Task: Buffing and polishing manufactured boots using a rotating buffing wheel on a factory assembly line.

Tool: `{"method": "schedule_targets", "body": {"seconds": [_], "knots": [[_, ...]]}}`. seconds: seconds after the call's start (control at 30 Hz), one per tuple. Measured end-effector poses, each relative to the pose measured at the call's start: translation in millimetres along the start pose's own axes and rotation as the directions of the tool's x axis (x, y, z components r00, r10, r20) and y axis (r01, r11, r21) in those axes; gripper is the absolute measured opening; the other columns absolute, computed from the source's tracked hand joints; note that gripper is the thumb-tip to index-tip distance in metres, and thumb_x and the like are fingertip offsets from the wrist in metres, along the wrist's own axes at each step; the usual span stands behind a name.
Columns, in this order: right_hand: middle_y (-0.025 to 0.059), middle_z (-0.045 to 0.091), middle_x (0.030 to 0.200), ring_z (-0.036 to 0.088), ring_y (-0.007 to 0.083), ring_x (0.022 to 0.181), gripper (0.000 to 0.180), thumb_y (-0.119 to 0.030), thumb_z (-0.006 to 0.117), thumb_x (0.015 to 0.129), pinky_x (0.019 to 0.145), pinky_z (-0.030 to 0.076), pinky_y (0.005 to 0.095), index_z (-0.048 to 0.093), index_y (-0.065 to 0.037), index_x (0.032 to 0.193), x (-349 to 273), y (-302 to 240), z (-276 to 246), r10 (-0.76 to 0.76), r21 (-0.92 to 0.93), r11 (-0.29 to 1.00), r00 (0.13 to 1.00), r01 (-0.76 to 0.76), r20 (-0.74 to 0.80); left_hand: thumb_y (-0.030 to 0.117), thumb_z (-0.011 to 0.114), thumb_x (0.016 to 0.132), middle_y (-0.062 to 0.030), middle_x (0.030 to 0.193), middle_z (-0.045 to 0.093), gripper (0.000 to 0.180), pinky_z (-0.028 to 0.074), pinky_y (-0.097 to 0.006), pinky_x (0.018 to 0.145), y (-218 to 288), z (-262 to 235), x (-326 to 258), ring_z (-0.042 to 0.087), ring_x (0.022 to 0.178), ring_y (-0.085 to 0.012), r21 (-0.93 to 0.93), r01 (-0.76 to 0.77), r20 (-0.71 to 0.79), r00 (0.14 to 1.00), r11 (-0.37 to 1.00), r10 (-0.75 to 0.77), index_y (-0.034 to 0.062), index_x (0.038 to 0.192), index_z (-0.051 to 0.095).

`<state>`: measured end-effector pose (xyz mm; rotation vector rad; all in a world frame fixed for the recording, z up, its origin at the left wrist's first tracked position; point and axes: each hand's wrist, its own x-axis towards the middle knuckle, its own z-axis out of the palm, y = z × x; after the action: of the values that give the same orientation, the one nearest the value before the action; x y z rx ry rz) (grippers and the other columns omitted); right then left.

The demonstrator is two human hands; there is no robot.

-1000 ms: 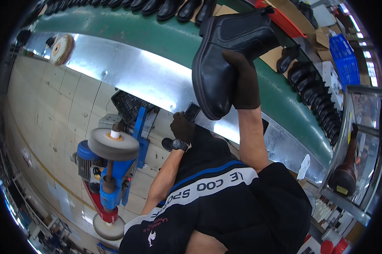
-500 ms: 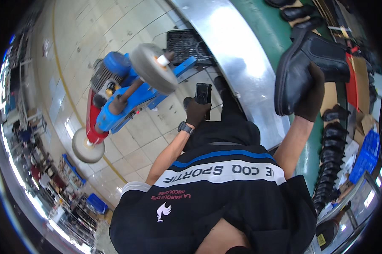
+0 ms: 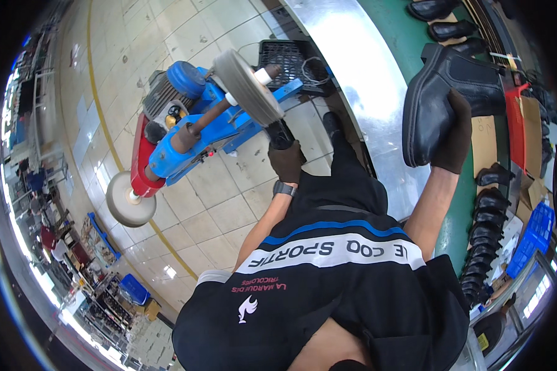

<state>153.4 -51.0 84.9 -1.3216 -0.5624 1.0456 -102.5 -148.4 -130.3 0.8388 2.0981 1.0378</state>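
My right hand (image 3: 454, 133), in a dark glove, grips a black ankle boot (image 3: 442, 93) by its side, sole facing left, above the metal edge of the conveyor. In the glove of my left hand (image 3: 286, 159) is a small black block (image 3: 280, 133), whose tip sits right under the grey buffing wheel (image 3: 248, 86) of a blue machine (image 3: 195, 133). I cannot tell whether the block touches the wheel. My black top fills the lower middle.
The machine's shaft ends in a second pale wheel (image 3: 129, 199) on the left. A black crate (image 3: 291, 59) lies on the tiled floor behind it. More black boots (image 3: 485, 229) line the green belt (image 3: 408, 43) at right, near a blue crate (image 3: 535, 238).
The view has swung toward the machine. My left hand with the black block has come up to the grey wheel. The boot stays in my right hand, now lower and further right.
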Motion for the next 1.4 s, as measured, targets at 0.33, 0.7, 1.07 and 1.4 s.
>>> {"method": "schedule_targets", "body": {"seconds": [0.33,0.7,1.07,1.4], "knots": [[0.0081,0.060,0.095,0.057,0.0197,0.087,0.019,-0.009,0.055,0.076,0.079,0.044,0.0302,0.059,-0.002,0.094,-1.8,15.0,-14.1,-0.436,-0.369,0.801,0.881,0.472,0.182,0.023,0.070,0.065,-0.0145,0.088,0.064,0.041,0.047,-0.038,0.070,-18.6,-5.6,12.0,0.061,0.076,-0.0258,0.136,0.146,0.034,0.988,0.980,-0.152,-0.0039,0.094,0.060],[0.0062,0.059,0.086,0.056,0.0140,0.077,0.025,-0.018,0.065,0.070,0.070,0.046,0.0277,0.061,-0.002,0.089,-8.4,3.4,-17.4,-0.077,0.092,0.992,0.993,0.085,-0.085,0.031,0.072,0.065,-0.0217,0.084,0.063,0.051,0.050,-0.037,0.061,-0.2,-10.4,11.2,0.063,0.068,-0.0297,0.267,0.090,-0.006,0.996,0.959,-0.091,-0.0130,0.088,0.059],[0.0059,0.060,0.089,0.057,0.0134,0.082,0.022,-0.020,0.057,0.079,0.078,0.046,0.0265,0.061,-0.003,0.094,-6.6,1.4,-59.7,-0.188,0.022,0.981,0.969,0.194,-0.160,0.027,0.070,0.065,-0.0192,0.085,0.063,0.045,0.048,-0.040,0.065,28.4,-4.7,-10.1,0.062,0.073,-0.0300,0.166,-0.049,0.153,0.988,0.985,0.024,-0.0093,0.088,0.059],[0.0074,0.059,0.089,0.057,0.0167,0.081,0.027,-0.019,0.060,0.076,0.076,0.047,0.0285,0.058,0.000,0.094,-17.6,-8.7,-78.9,0.107,0.466,0.884,0.986,-0.036,-0.128,0.019,0.066,0.064,-0.0165,0.091,0.053,0.037,0.043,-0.042,0.069,72.3,153.6,-75.8,0.051,0.081,-0.0328,-0.202,-0.897,0.792,0.087,0.393,0.605,0.0043,0.096,0.055]]}}
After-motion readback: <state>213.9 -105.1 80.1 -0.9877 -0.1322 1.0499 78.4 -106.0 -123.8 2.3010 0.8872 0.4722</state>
